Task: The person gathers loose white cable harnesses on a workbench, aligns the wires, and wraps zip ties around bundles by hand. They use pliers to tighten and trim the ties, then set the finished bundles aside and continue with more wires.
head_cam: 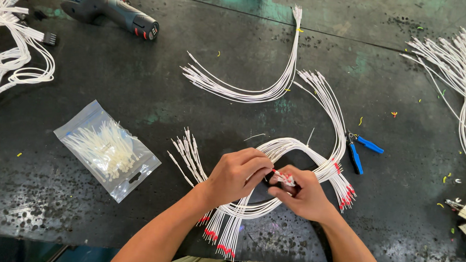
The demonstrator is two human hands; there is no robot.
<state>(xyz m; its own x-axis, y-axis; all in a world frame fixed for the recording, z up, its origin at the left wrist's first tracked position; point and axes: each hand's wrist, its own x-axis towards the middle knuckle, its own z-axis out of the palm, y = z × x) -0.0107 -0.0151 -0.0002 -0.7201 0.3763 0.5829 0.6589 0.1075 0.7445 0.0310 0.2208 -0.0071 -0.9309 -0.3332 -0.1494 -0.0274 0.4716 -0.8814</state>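
A: Your left hand (236, 175) and right hand (303, 193) both pinch shut on a few red-tipped wire ends (283, 177), above the looped white bundle (294, 148) at the bench's near edge.

B: Risk: neighbouring strands snag, so you may pull extras loose.

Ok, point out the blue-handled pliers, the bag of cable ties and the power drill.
blue-handled pliers (357, 157): head view, on the near blue handle.
bag of cable ties (106, 149): head view, on the middle of the clear bag.
power drill (109, 8): head view, on its dark body.
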